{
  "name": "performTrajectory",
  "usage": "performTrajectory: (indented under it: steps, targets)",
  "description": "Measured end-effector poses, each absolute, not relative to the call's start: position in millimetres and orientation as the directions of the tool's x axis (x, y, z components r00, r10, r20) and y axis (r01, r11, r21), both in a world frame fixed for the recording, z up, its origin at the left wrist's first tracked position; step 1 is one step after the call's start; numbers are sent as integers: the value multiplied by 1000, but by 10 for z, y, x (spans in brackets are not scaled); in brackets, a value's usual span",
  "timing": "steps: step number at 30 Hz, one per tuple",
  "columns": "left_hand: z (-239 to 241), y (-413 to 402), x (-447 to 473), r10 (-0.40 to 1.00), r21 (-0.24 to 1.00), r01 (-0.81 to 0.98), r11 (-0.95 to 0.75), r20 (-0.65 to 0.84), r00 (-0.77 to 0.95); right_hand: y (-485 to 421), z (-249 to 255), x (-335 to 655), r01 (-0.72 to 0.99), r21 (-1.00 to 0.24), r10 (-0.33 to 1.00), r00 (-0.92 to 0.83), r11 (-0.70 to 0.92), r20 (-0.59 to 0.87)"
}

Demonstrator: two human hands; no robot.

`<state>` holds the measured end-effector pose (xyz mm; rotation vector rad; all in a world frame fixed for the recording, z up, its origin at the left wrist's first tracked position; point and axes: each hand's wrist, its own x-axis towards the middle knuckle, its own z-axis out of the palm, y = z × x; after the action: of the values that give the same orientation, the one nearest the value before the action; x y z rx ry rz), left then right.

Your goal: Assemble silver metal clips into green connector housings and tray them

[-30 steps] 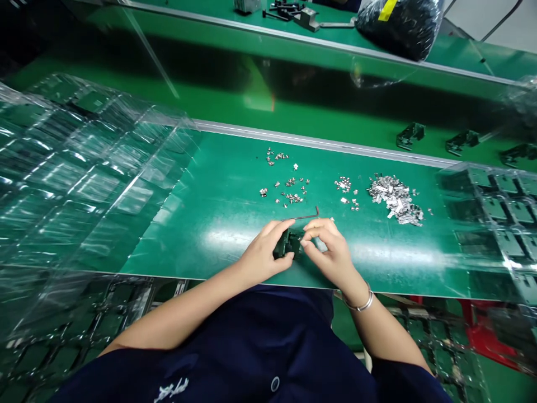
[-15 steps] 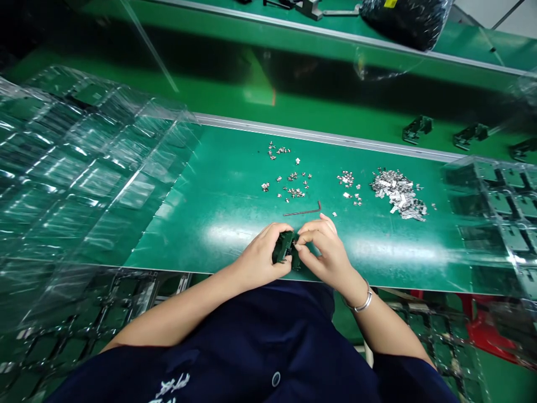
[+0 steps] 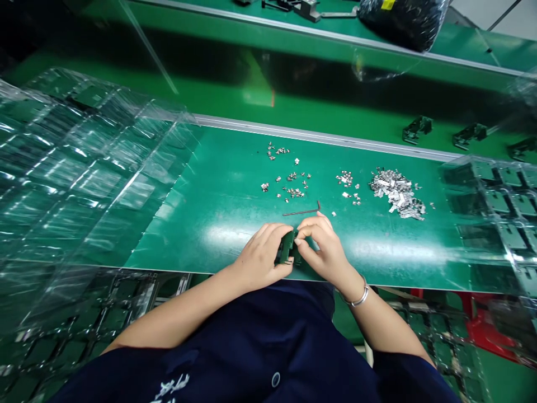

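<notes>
My left hand [image 3: 263, 254] is closed around a small dark green plastic housing [image 3: 287, 247] near the front edge of the green tabletop. Against the housing's right side, my right hand [image 3: 321, 240] has its thumb and index finger pinched together; whatever is between them is hidden or too small to name. Just beyond the fingers lies an L-shaped hex key [image 3: 301, 212]. Small metal pieces [image 3: 295, 192] are scattered past it, with another cluster of metal clips [image 3: 345, 179] to the right.
A heap of flat metal pieces [image 3: 398, 193] lies at the right. Clear plastic compartment trays [image 3: 96, 162] stand at the left, and more trays [image 3: 509, 212] at the right hold green parts. Several green housings [image 3: 417, 130] sit behind the metal rail [image 3: 319, 137]. A black wrapped bag [image 3: 405, 22] is on the shelf.
The green housing has turned slightly in my left hand, whose fingers have shifted a little. My right hand stays pinched beside it. The tabletop pieces lie as before.
</notes>
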<state>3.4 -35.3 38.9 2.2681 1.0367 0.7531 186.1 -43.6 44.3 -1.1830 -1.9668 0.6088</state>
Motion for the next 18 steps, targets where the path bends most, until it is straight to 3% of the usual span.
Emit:
performTrajectory:
  steps: [5,11,18]
  targets:
    - [459,-288,36,817,729,470,-497,209,538,-397,446,1822,493,-746,894,-245,448,375]
    - [436,-205,110,851,700,525,-483,234,470,-409,439,1766,499,-767,912,-149,402,382]
    - [395,-175,121,838,677,517,-523,298,457,-469,478,1722,493,-781,922,-161,384,352]
